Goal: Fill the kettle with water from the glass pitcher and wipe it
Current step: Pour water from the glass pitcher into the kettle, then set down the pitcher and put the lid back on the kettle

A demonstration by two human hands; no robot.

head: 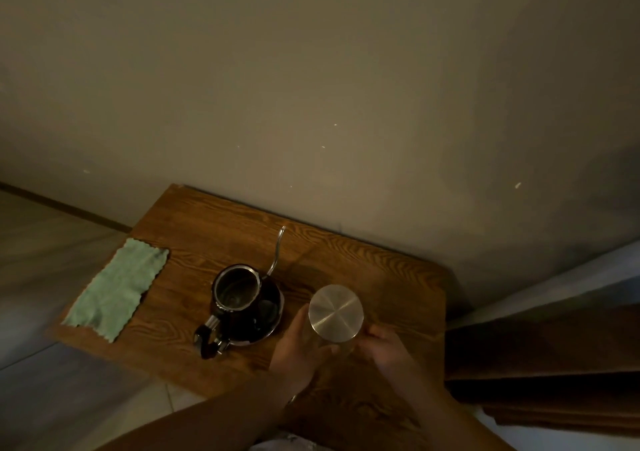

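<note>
Left hand: wrapped around the left side of the pitcher, fingers curled on the glass.
Right hand: cupped on the right side of the pitcher, fingers bent, touching the glass.
Both hands: closed on the same thing, one on each side.
Pitcher: clear glass with a round shiny metal lid on top; near the right front of the table, just beside the kettle. Resting or lifted: cannot tell.
Lid: shut on the pitcher; probably needs to come off, or turn, before water can pour.
Water inside: too dark to see how much.
How the pitcher will feel: hard, smooth, likely slippery, easy to break, heavy if full.
Best place to hold: low around the glass sides with both hands, not by the lid, which might pop off.
Kettle: black, open on top, no lid on it, sitting on a dark round base; thin spout points to the wall, handle points to the front.
Kettle inside: looks shiny and maybe empty, hard to tell.
Cloth: green, soft, flat on the left end of the table, well apart from the kettle, not touched.
Wiping: not yet done, by the look of it.
</note>
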